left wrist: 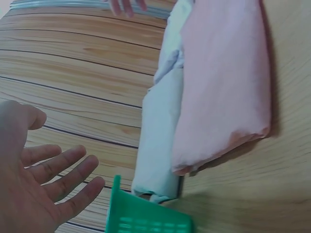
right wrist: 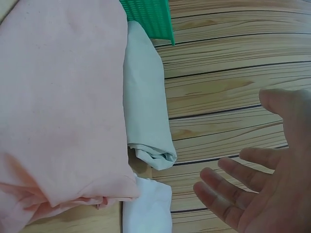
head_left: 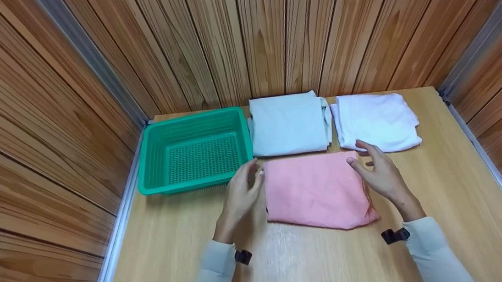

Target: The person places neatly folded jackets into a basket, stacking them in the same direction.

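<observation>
A folded pink cloth (head_left: pixel 316 192) lies flat on the table between my two hands, its lower right corner uneven. My left hand (head_left: pixel 241 192) hovers by its upper left corner, close to the green basket; in the left wrist view the fingers (left wrist: pixel 73 187) are spread and hold nothing. At the cloth's upper right corner is my right hand (head_left: pixel 381 174), its thumb overlapping the pink edge in the head view. The right wrist view shows that hand's fingers (right wrist: pixel 233 189) relaxed and apart, with nothing in them.
Behind the pink cloth lie a folded pale green cloth (head_left: pixel 290 125) and, to its right, a folded white cloth (head_left: pixel 376 122). A green perforated basket (head_left: pixel 143 170) stands at the back left. Wood-patterned panels (head_left: pixel 263 34) wall in the table (head_left: pixel 291 270) at the back and sides.
</observation>
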The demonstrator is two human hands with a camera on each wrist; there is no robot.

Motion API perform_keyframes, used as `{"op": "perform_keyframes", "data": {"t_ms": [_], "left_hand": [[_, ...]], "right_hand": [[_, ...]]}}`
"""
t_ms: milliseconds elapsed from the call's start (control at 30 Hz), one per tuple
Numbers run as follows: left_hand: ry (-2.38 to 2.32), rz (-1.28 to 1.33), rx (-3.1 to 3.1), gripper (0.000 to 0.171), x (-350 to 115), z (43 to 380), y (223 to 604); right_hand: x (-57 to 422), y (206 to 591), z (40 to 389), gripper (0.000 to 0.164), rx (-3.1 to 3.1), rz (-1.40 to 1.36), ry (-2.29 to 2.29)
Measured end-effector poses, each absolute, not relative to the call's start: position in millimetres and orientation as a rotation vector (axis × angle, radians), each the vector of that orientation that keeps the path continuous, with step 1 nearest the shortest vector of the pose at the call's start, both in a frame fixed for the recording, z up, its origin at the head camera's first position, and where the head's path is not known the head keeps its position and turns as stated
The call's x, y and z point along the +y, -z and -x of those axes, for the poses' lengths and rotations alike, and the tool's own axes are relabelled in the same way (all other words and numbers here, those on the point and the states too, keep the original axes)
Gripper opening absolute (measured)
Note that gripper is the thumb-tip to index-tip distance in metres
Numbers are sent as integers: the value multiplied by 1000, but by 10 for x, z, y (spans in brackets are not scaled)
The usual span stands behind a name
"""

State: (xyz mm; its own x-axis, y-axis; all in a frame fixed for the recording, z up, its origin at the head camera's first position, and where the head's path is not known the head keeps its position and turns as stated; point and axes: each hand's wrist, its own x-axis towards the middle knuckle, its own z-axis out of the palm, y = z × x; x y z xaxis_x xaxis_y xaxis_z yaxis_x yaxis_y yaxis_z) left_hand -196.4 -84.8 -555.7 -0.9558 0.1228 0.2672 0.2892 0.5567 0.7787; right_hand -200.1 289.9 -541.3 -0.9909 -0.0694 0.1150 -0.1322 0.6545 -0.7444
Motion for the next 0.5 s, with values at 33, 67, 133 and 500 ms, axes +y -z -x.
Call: {"op": "perform_keyframes", "data": {"t_ms": [33, 67, 133, 500], "left_hand": [[1352, 349, -2609, 44, -839, 1955, 5578], [1351, 352, -2607, 43, -828, 1948, 5598], [1369, 346, -2610, 43, -808, 1940, 5640], [1434, 288, -2719, 46, -724, 1919, 5852]], "right_hand": [[2902, 5428, 2001, 70, -2781, -172, -1269], [2905, 5444, 2001, 70, -2775, -173, -1275], [2914, 5472, 1995, 70, -2773, -169, -1290], [2940, 5620, 1976, 65, -2782, -121, -1337]]}}
